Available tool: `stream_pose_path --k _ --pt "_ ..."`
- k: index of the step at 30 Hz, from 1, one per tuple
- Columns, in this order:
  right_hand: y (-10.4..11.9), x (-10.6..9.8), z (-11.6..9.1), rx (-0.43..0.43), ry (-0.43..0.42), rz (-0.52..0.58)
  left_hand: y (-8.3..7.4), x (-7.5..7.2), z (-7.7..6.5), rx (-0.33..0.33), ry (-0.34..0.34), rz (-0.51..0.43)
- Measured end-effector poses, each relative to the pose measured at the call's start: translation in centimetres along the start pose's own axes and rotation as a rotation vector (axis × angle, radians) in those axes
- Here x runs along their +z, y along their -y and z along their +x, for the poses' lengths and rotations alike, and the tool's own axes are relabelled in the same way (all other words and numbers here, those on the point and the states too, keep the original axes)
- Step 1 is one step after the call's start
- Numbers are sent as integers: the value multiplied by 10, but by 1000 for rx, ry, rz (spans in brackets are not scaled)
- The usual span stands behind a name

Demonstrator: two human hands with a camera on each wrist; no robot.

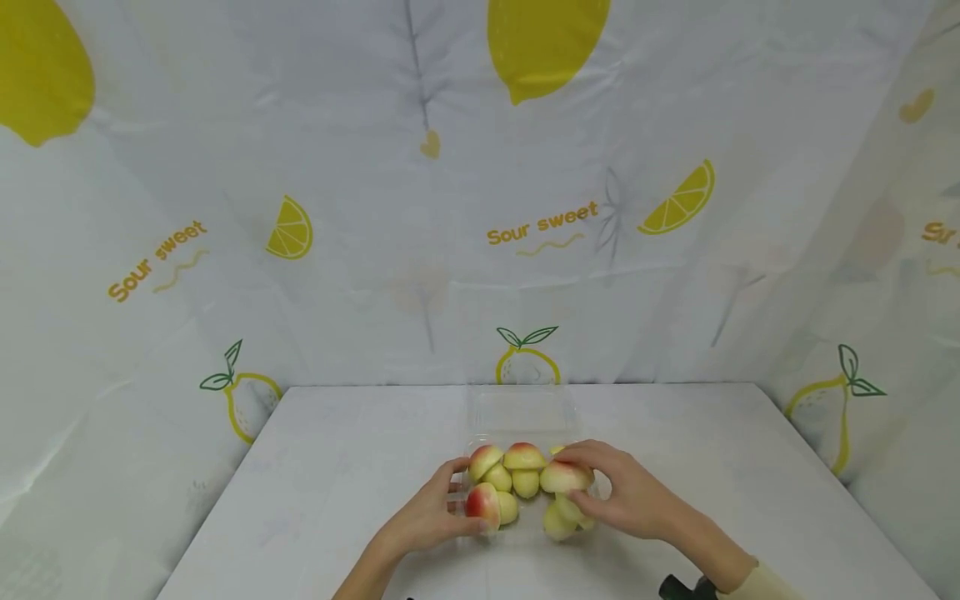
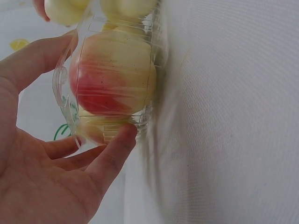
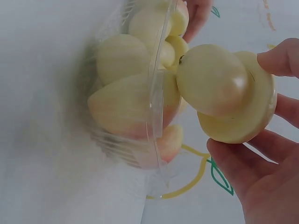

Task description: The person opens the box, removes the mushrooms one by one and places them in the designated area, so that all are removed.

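A clear plastic clamshell box (image 1: 522, 412) stands on the table, its lid raised toward the back. Inside lie several mushroom-shaped pieces (image 1: 525, 482), pale yellow with red-blushed caps and rounded stems. My left hand (image 1: 431, 512) grips the box's left end; in the left wrist view its fingertips (image 2: 125, 135) press the see-through wall. Between the thumb and fingers of my right hand (image 1: 633, 497) is another mushroom-shaped piece (image 3: 219, 88), held by its cap with the stem toward the box. It is above the box's right side, close to the rim (image 3: 156, 88).
A white table (image 1: 330, 467) spreads around the box. Behind it hangs a white cloth (image 1: 360, 317) printed with lemons and lettering. Near my right sleeve, a black object (image 1: 678, 587) shows at the bottom edge.
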State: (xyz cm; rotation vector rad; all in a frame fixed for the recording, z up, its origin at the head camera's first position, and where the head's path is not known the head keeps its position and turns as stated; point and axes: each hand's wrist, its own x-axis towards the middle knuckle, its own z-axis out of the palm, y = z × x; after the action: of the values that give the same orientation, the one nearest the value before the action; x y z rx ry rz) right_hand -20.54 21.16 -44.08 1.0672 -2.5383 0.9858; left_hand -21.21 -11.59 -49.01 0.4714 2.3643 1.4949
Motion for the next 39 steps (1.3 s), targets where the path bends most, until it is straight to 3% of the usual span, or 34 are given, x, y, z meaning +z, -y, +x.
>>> stream_pose_path --k 6,15,22,30,39 --pt "-6 -7 -5 -11 -61 -52 0 -1 0 -2 6 8" --pt "-16 -20 -9 23 -82 -80 -1 -1 0 -8 7 1" --pt "-31 -29 -12 48 -121 -49 0 -1 1 -5 5 -3" --pt "-46 -36 -17 138 -202 -43 0 0 0 1 2 -8" --pt "-66 -39 -19 230 -238 -50 0 -1 0 6 -1 -5"
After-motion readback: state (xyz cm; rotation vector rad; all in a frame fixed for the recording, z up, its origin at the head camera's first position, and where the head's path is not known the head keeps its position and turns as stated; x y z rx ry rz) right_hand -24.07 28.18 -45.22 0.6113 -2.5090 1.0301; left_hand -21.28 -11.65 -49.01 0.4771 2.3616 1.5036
